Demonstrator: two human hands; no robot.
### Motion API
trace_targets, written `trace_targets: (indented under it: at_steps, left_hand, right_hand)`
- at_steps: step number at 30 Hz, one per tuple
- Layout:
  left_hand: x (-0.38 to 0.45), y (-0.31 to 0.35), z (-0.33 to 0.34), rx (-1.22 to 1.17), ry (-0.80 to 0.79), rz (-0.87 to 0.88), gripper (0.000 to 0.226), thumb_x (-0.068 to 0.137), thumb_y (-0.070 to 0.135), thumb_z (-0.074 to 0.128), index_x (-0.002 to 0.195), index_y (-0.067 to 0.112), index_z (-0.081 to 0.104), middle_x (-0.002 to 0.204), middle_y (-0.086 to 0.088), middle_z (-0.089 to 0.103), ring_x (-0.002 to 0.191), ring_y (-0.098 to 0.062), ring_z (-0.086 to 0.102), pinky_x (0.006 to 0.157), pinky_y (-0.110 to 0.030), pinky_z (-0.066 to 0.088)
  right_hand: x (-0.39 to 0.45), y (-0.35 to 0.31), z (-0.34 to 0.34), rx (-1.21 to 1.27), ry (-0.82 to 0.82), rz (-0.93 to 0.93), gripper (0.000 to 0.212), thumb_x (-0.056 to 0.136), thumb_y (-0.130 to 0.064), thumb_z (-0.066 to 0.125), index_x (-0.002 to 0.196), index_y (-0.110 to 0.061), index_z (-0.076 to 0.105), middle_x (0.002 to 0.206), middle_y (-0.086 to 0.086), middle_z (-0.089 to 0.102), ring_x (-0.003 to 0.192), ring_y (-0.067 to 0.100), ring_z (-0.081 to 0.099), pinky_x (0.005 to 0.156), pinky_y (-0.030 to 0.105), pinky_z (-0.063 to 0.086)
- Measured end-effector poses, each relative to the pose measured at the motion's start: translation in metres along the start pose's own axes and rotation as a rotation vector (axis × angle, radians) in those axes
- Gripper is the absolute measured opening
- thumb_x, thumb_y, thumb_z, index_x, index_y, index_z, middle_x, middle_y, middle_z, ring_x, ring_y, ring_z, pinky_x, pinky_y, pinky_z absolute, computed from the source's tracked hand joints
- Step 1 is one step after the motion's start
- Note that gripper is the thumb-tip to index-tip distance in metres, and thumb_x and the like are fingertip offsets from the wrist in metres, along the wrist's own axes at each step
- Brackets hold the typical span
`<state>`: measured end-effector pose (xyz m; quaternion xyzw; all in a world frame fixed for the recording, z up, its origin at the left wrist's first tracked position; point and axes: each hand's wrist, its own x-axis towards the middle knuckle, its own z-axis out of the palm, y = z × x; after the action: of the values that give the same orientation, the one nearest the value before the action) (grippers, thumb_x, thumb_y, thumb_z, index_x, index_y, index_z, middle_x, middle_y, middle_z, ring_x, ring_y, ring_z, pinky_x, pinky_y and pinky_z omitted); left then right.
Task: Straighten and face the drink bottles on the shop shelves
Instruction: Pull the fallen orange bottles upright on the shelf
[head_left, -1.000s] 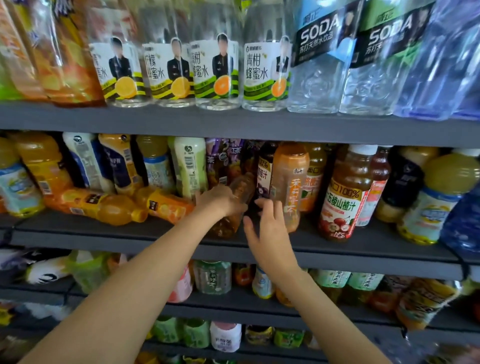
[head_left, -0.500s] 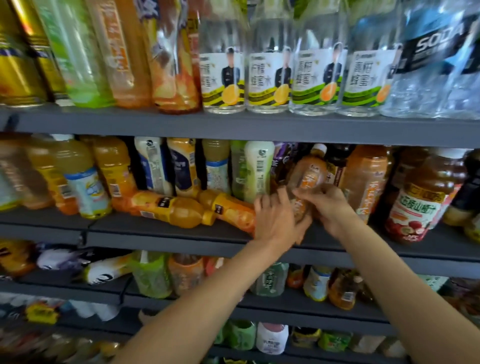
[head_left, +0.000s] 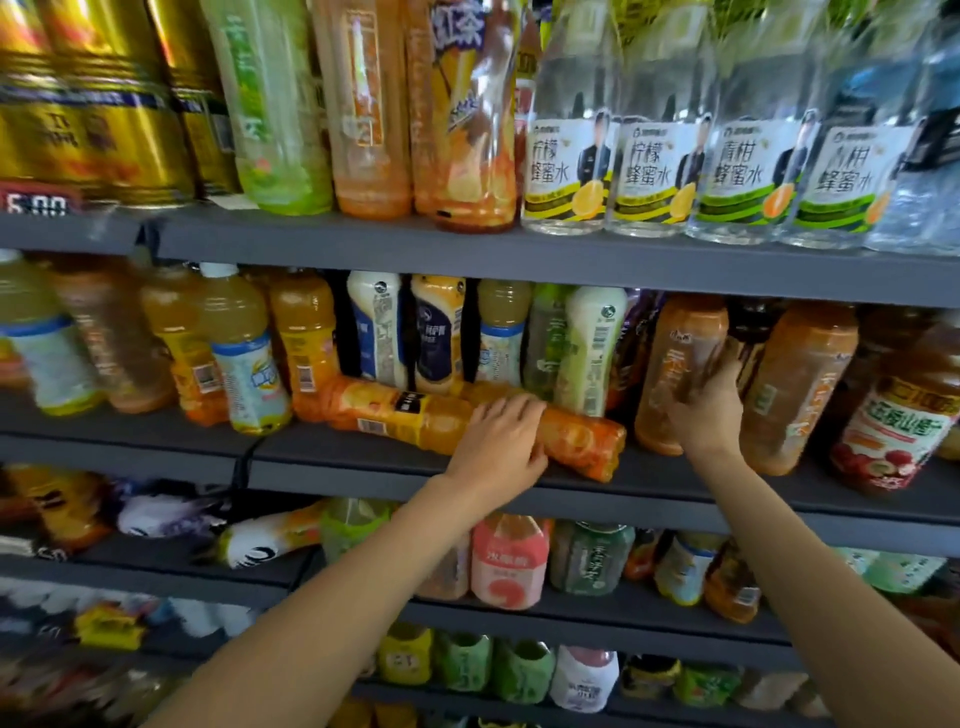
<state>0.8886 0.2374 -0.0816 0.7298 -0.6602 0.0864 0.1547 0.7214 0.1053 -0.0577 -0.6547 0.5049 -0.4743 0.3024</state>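
Observation:
Two orange juice bottles lie on their sides on the middle shelf (head_left: 363, 457). The left lying bottle (head_left: 384, 413) points right; the right lying bottle (head_left: 582, 439) reaches the shelf's front. My left hand (head_left: 501, 441) rests on them where they meet, fingers curled over the right one. My right hand (head_left: 709, 402) grips an upright orange tea bottle (head_left: 675, 358), which stands between a pale green bottle (head_left: 592, 353) and another orange tea bottle (head_left: 795, 384).
Upright juice and milk bottles fill the middle shelf's back. A hawthorn juice bottle (head_left: 898, 415) stands at the right. Honey water bottles (head_left: 660, 171) and gold cans (head_left: 104, 104) line the upper shelf. Lower shelves hold more bottles, some toppled (head_left: 260, 540).
The view has swung left. My left hand moved off the tea bottle onto the lying orange bottles. My right hand has stood the tilted tea bottle upright and still holds it.

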Motion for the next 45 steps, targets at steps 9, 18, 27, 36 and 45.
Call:
trace_targets:
  at_steps: [9, 18, 27, 36, 45]
  left_hand:
    - [-0.03, -0.056, -0.021, 0.118, 0.025, -0.145, 0.055, 0.091, 0.029, 0.048, 0.141, 0.016, 0.03, 0.145, -0.005, 0.03, 0.133, -0.026, 0.022, 0.107, -0.041, 0.021]
    - [-0.038, -0.066, -0.033, 0.157, -0.099, -0.157, 0.064, 0.091, 0.025, 0.055, 0.145, 0.024, 0.021, 0.149, -0.006, 0.022, 0.133, -0.034, 0.021, 0.105, -0.049, 0.026]
    - [-0.036, -0.074, -0.028, 0.272, -0.084, -0.143, 0.07, 0.088, 0.02, 0.056, 0.145, 0.024, 0.016, 0.146, -0.005, 0.023, 0.132, -0.031, 0.022, 0.102, -0.044, 0.029]
    - [-0.033, -0.084, -0.034, 0.389, -0.167, -0.221, 0.081, 0.085, 0.024, 0.062, 0.147, 0.022, 0.011, 0.148, -0.007, 0.024, 0.135, -0.031, 0.019, 0.106, -0.044, 0.023]
    - [-0.024, -0.09, -0.024, 0.391, -0.162, -0.328, 0.076, 0.088, 0.022, 0.061, 0.147, 0.025, 0.014, 0.148, -0.013, 0.022, 0.134, -0.038, 0.02, 0.109, -0.047, 0.022]
  right_hand:
    - [-0.072, -0.047, 0.044, -0.428, -0.103, -0.575, 0.047, 0.081, -0.014, 0.065, 0.123, -0.004, 0.047, 0.124, 0.015, 0.043, 0.115, 0.034, 0.044, 0.095, 0.037, 0.037]
    - [-0.051, -0.046, 0.103, -0.921, -0.477, -0.416, 0.054, 0.087, -0.025, 0.061, 0.132, -0.01, 0.035, 0.127, 0.015, 0.05, 0.121, 0.033, 0.047, 0.094, 0.039, 0.041]
    - [-0.053, -0.045, 0.085, 0.188, -0.346, -0.238, 0.073, 0.08, -0.014, 0.072, 0.137, -0.006, 0.026, 0.114, 0.001, 0.051, 0.105, 0.013, 0.048, 0.086, 0.019, 0.038]
    - [-0.064, -0.038, 0.103, 0.179, -0.089, -0.189, 0.076, 0.076, -0.013, 0.076, 0.135, 0.002, 0.031, 0.131, 0.02, 0.042, 0.123, 0.03, 0.042, 0.101, 0.032, 0.035]
    - [-0.103, -0.048, 0.057, 0.211, -0.056, -0.502, 0.041, 0.092, -0.015, 0.056, 0.127, -0.001, 0.041, 0.122, 0.006, 0.035, 0.115, 0.017, 0.04, 0.092, 0.003, 0.029]
